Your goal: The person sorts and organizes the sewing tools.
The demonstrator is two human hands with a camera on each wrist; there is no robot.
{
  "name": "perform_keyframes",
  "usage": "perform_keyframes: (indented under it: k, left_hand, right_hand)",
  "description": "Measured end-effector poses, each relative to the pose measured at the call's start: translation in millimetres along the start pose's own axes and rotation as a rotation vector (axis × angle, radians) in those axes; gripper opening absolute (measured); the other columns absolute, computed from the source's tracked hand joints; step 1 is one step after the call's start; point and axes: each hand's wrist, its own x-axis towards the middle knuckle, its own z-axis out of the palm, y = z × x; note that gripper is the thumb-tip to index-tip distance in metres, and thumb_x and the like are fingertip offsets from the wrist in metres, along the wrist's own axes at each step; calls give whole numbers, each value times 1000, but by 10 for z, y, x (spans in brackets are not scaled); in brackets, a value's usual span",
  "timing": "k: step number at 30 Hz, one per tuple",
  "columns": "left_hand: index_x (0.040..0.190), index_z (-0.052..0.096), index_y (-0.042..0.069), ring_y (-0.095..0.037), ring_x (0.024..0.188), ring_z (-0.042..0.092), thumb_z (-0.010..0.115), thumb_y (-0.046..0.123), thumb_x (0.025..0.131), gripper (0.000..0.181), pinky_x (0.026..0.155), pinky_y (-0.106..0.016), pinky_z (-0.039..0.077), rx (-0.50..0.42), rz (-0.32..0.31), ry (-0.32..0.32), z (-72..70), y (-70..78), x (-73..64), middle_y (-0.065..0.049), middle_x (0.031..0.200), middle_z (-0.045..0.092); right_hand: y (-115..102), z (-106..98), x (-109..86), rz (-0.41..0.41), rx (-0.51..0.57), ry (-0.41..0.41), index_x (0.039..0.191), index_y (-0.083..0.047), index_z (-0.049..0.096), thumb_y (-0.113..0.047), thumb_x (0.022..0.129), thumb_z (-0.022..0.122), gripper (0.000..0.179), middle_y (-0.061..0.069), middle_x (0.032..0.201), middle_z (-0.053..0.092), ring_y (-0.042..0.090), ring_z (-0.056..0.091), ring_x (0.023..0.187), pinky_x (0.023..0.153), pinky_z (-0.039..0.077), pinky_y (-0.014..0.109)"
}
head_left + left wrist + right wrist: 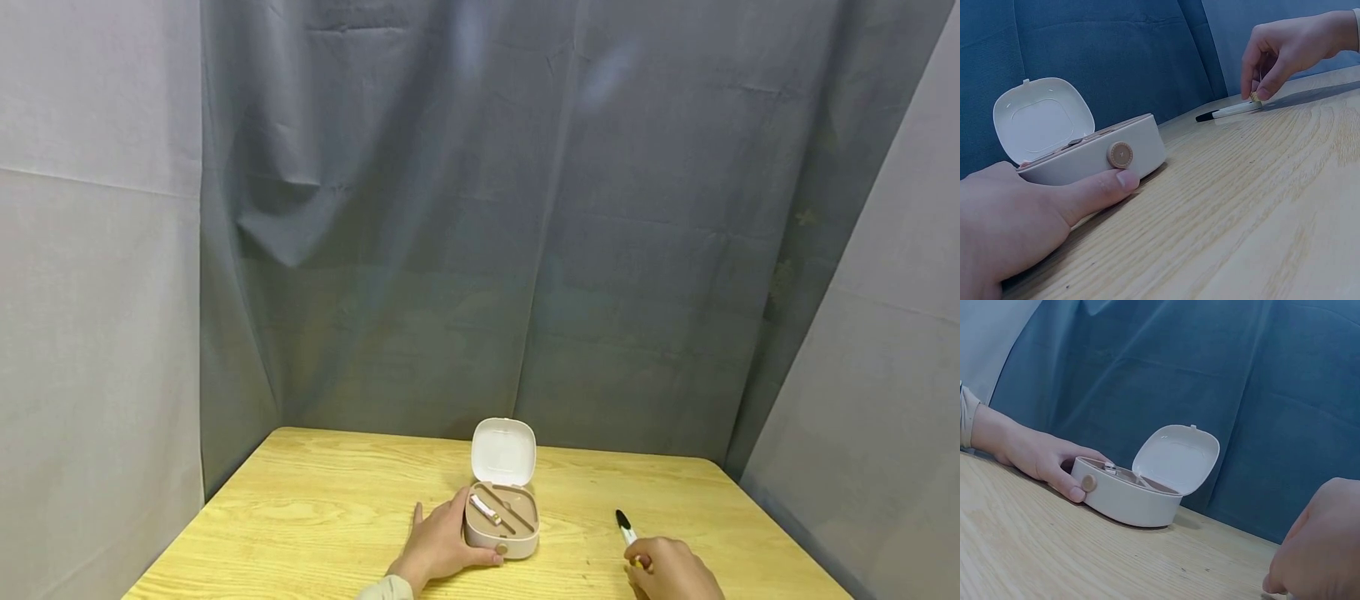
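Note:
A small white storage box point(501, 546) stands on the table with its lid point(504, 452) raised. Inside its brown divided tray lies a nail clipper point(485, 509) in the left compartment. My left hand point(438, 542) holds the box by its left side, the thumb along the front below the round brown button point(1120, 155). Over to the right, my right hand point(671, 569) pinches the yellow end of a slim white tool with a black tip point(1230, 111), which lies low at the tabletop. The fingers hide part of that tool, so its exact kind is unclear.
The light wooden table point(337, 475) runs back to a grey curtain point(420, 250). Paler cloth hangs at the left point(97, 292) and right sides. Between the box and the right hand stretches bare wood.

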Motion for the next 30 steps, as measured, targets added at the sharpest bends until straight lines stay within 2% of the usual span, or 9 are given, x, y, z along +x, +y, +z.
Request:
perform_keyframes:
  k: [3,8,19,30]
  left_hand:
    - [155,42,15,-33,127,59,82,78,65,117,106,-84,12,4,0,0,-1,-5,2,-7,139,63]
    - [156,41,14,-33,127,58,81,79,65,119,106,-84,11,7,-1,-3,-15,-17,3,-8,140,62]
    - [157,40,11,-34,129,58,80,81,64,123,108,-83,12,11,0,-4,-48,33,29,-10,143,61]
    - [158,38,11,-35,131,56,79,81,65,123,109,-82,11,13,-19,-18,-11,0,12,-11,145,59]
  right_hand:
    - [-16,4,17,-6,-18,1,99,-13,79,-9,86,82,13,1,85,66,20,62,70,61,55,45]
    - [-79,33,45,-31,-17,43,100,-11,79,-5,88,79,14,-1,82,64,18,56,68,59,50,39]
    - [-280,19,99,-110,-65,142,94,-16,80,-7,82,86,16,-3,85,68,16,63,74,63,56,43]
    - [-447,21,119,-167,-75,173,97,-12,80,-7,82,86,17,-3,85,69,16,64,71,60,57,40]
